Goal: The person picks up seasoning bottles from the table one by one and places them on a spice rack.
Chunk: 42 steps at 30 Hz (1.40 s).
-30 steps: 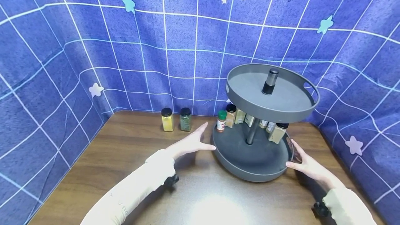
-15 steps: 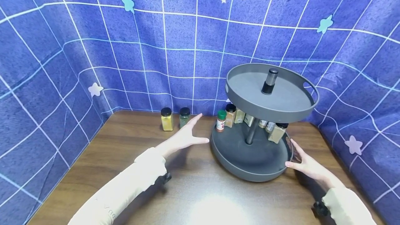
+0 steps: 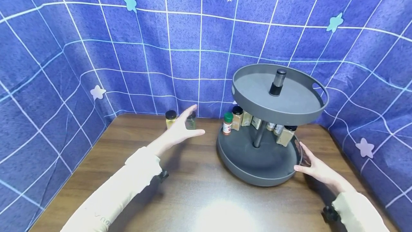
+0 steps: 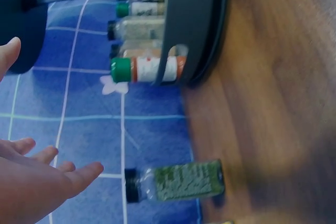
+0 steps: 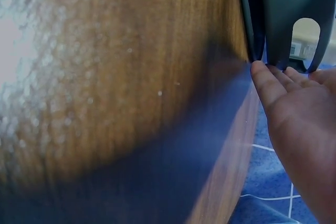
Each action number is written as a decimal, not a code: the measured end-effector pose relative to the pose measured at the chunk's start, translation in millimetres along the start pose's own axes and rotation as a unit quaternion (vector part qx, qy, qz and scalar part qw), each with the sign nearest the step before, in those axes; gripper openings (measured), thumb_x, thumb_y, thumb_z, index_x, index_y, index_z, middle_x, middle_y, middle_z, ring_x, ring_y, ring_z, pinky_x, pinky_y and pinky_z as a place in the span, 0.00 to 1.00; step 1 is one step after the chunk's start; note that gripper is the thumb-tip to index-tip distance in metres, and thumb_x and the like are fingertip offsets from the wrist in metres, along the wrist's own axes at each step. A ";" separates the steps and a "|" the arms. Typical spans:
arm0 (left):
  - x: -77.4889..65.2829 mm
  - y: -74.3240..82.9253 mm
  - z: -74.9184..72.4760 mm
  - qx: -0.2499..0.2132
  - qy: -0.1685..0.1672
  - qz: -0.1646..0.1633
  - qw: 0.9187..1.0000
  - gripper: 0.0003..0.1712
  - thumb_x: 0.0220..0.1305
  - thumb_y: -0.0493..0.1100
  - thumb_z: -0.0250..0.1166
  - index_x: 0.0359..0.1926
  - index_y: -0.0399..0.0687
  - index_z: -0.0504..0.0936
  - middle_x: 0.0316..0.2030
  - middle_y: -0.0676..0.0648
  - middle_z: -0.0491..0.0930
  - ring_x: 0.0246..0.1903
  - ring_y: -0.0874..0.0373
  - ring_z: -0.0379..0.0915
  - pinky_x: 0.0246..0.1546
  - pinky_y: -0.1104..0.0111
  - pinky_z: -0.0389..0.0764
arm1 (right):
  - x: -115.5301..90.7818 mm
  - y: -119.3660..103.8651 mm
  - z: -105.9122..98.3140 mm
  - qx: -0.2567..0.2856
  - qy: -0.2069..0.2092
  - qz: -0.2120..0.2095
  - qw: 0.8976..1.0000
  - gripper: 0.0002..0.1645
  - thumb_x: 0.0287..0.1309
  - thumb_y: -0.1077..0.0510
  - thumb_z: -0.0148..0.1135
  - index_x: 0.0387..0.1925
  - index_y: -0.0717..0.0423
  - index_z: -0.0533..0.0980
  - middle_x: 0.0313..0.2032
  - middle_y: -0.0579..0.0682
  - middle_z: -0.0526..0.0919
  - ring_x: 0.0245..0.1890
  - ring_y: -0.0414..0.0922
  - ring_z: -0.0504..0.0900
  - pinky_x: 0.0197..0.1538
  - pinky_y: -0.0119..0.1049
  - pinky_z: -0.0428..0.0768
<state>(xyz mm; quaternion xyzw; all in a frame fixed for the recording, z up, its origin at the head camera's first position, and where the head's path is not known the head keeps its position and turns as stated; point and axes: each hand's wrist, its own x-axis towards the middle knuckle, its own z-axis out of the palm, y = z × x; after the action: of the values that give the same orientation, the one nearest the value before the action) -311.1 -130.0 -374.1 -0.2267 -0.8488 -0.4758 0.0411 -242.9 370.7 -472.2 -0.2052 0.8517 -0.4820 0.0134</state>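
My left hand [image 3: 175, 131] is held with fingers and thumb spread, nothing between them. It overlaps two spice jars: a black-capped jar of yellow spice [image 3: 170, 119] and a black-capped jar of green herbs [image 4: 184, 181], both upright and partly hidden in the head view. In the left wrist view, the fingertips are near the herb jar's cap. My right hand [image 3: 322, 171] touches the right side of a grey two-tier turntable rack [image 3: 257, 169], its fingers straight along the lower tier's wall beside a handle cutout [image 5: 306, 40].
On the rack's lower tier stand several spice jars, among them a green-capped one [image 3: 227, 124] at the left and a black-capped one [image 3: 285, 137] at the right. The upper tier [image 3: 254, 81] overhangs them. A blue gridded curtain [image 3: 145, 60] borders the wooden table [image 3: 112, 153].
My left hand has moved left and back, away from the rack's left side to the two jars, fingers still spread. The right hand has stayed at the rack.
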 end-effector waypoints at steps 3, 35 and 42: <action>1.4 -0.1 -9.4 -0.005 0.009 -0.005 1.000 0.57 0.47 0.54 0.74 0.72 0.52 0.51 0.71 0.46 0.53 0.70 0.50 0.48 0.68 0.51 0.53 | -0.6 1.0 -0.4 0.000 0.001 0.000 1.000 0.55 0.56 0.67 0.62 0.70 0.69 0.35 0.66 0.79 0.46 0.58 0.18 0.57 0.52 0.11 0.61; 14.9 -94.1 -47.1 0.010 0.153 -0.051 0.987 0.45 0.47 0.44 0.74 0.66 0.48 0.64 0.65 0.39 0.62 0.64 0.42 0.56 0.65 0.47 0.54 | -1.1 -0.6 -1.9 -0.010 0.000 0.016 1.000 0.55 0.56 0.65 0.62 0.71 0.67 0.36 0.67 0.76 0.46 0.67 0.49 0.57 0.54 0.12 0.62; 17.9 -114.2 -37.4 -0.039 0.197 -0.052 0.978 0.45 0.45 0.38 0.73 0.65 0.41 0.63 0.62 0.34 0.64 0.64 0.41 0.56 0.67 0.48 0.50 | 0.9 -3.1 -2.3 -0.006 -0.004 0.026 1.000 0.56 0.56 0.65 0.62 0.71 0.68 0.34 0.67 0.76 0.46 0.64 0.71 0.52 0.53 0.11 0.61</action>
<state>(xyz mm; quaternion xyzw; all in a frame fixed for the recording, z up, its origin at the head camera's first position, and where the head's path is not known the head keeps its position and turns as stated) -380.9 -205.5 -438.8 -0.0858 -0.8156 -0.5451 0.1741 -243.2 370.9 -468.2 -0.1850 0.8594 -0.4759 0.0279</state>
